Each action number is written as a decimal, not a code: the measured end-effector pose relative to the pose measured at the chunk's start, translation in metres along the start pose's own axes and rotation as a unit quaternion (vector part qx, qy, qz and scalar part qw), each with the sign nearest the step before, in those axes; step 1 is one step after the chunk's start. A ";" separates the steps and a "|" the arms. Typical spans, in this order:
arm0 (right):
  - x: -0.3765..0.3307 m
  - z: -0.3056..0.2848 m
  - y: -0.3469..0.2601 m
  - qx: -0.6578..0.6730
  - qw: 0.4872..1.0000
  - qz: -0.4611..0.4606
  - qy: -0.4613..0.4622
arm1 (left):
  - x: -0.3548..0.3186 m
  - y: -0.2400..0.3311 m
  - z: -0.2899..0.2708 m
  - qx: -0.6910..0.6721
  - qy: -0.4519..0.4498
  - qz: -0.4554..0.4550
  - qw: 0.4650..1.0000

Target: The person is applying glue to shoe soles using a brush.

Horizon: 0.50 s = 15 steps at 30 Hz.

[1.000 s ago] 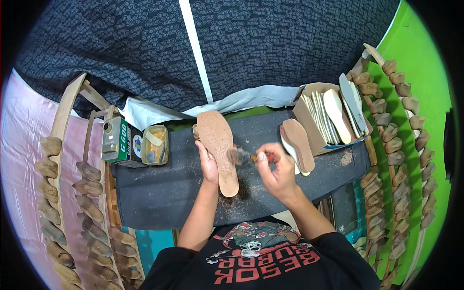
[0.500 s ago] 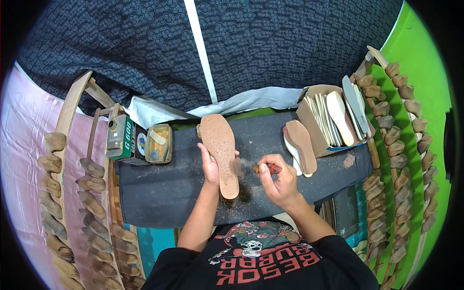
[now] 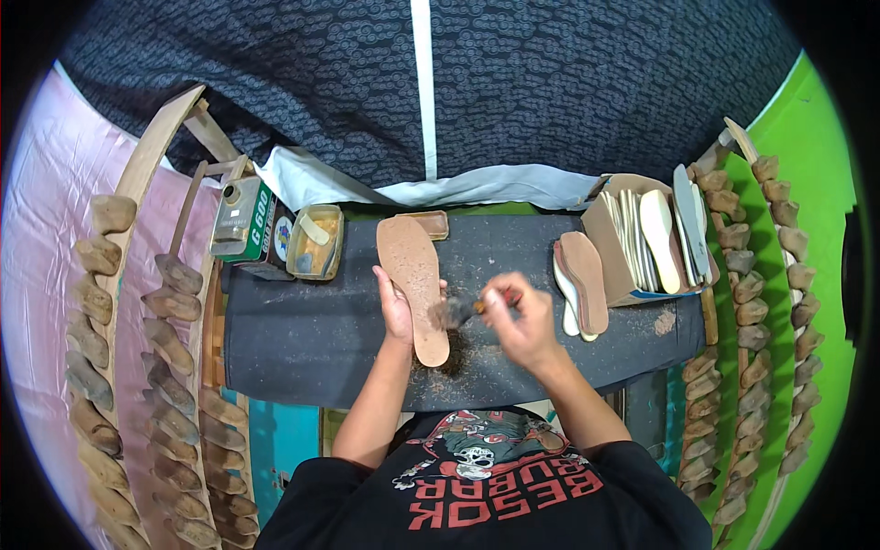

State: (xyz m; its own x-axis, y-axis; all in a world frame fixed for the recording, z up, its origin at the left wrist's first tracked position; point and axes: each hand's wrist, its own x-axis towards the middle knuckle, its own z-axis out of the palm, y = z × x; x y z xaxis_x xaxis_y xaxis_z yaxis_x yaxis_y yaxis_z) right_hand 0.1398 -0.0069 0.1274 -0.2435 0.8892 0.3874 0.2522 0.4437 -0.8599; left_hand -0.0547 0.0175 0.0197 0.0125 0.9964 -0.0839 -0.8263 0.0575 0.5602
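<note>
Working on a brown insole (image 3: 414,275), person has left hand (image 3: 397,312) wrapped under it, thumb one side, fingertips showing at the other; insole sits upright in view over the near-middle of the surface (image 3: 293,357). Right hand (image 3: 522,321) grips a hand tool (image 3: 456,313) with an orange-red handle; its head is blurred at the insole's lower right edge, exact contact can't be told. Hands are apart, each clamped on its own item.

Change since the earlier frames: view has shifted, and a small brown tray (image 3: 434,225) behind the insole now shows to its right. Grips match, tool blurred throughout, so edge work is probably mid-stroke, not finished.

Surface: dark cloth, brown crumbs (image 3: 444,383) below the insole. Left: metal can (image 3: 240,220), plastic tub (image 3: 335,257). Right: stacked insoles (image 3: 589,284) beside a cardboard box (image 3: 600,240) of pale ones.

Room: wooden shoe forms (image 3: 98,257) on racks both sides, dark patterned curtain (image 3: 302,101) ahead, pink cloth (image 3: 46,275) left, green wall (image 3: 830,183) right.
</note>
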 end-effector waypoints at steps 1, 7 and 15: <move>0.007 0.003 0.013 0.058 0.997 0.043 0.038 | -0.002 0.004 0.004 -0.022 0.072 0.023 0.997; 0.090 0.030 0.094 0.114 0.982 0.112 0.099 | -0.019 0.022 -0.021 -0.040 0.055 0.045 0.997; 0.124 0.078 0.184 -0.084 0.991 0.103 0.025 | -0.040 0.039 -0.039 -0.067 0.064 0.046 0.995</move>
State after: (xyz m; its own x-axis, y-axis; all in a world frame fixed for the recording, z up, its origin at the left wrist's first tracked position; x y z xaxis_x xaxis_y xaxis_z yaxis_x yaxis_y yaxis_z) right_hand 0.0833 0.1765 -0.0085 -0.1242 0.9655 0.2290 0.4452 0.2605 -0.8567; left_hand -0.1092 -0.0226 0.0124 -0.1303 0.9807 -0.1459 -0.8883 -0.0501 0.4565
